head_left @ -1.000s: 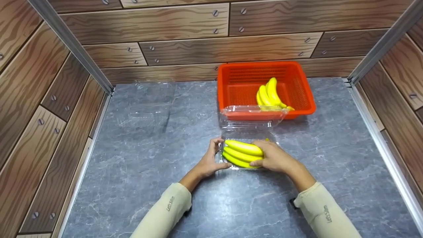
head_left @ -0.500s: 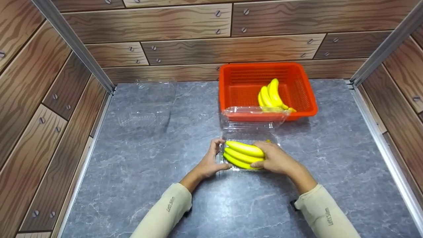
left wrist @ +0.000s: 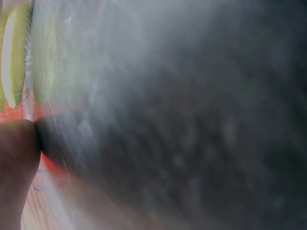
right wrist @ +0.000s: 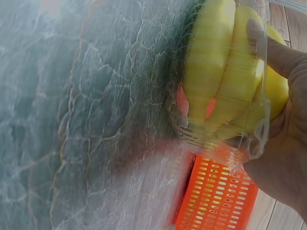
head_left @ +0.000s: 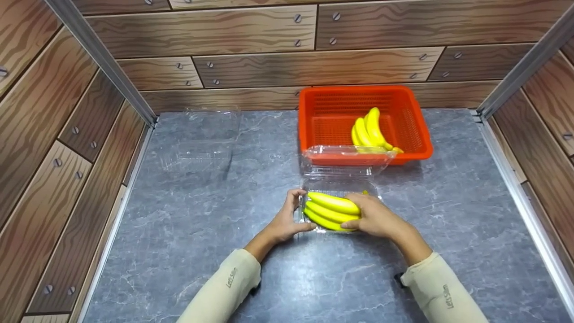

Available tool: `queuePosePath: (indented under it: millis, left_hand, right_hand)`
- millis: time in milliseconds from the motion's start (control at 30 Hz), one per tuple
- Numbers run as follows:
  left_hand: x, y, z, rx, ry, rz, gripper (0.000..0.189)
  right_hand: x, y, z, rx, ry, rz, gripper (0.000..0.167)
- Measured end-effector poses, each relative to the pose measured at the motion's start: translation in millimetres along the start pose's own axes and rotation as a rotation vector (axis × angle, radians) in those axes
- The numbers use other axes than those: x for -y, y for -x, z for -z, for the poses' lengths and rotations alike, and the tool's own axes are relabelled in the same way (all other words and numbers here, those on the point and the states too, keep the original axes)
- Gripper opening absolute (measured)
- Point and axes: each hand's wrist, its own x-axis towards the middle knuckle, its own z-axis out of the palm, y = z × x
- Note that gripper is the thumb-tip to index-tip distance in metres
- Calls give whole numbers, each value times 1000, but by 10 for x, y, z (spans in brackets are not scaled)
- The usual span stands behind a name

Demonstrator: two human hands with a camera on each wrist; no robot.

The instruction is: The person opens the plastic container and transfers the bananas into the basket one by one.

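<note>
A bunch of yellow bananas (head_left: 332, 210) with greenish tips lies in the base of a clear plastic clamshell container (head_left: 325, 185). Its hinged lid (head_left: 341, 170) stands open on the far side. My right hand (head_left: 380, 216) grips the bunch at its right end, thumb in front and fingers behind. At the container's left end my left hand (head_left: 283, 220) holds the wall between thumb and fingers. Through the clear wall the right wrist view shows the bananas (right wrist: 208, 62) beside my right thumb. The left wrist view is mostly dark blur, with a banana (left wrist: 17, 57) at its edge.
Behind the lid stands a red plastic basket (head_left: 309, 121) holding another banana bunch (head_left: 370, 130). A second clear container (head_left: 197, 152) sits open at the back left of the grey marbled table (head_left: 188, 233). Wood-patterned panels (head_left: 251, 31) enclose the back and sides.
Both hands keep their hold on the container and the bananas. The whole view has shifted slightly down and to the right; otherwise nothing has visibly moved.
</note>
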Motion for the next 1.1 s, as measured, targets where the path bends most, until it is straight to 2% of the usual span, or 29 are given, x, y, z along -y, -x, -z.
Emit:
queuePosePath:
  millis: [600,867,1100]
  left_hand:
    - [4,-5,-15,-4,19,-5,85]
    - [7,-13,-4,5,23,-12,86]
    - [-6,-23,21,8,25,-22,88]
  right_hand:
    - [-55,23,33,15,-2,-3,48]
    - [-61,84,70,2,-63,-3,49]
    - [-24,134,133,-31,-115,-11,57]
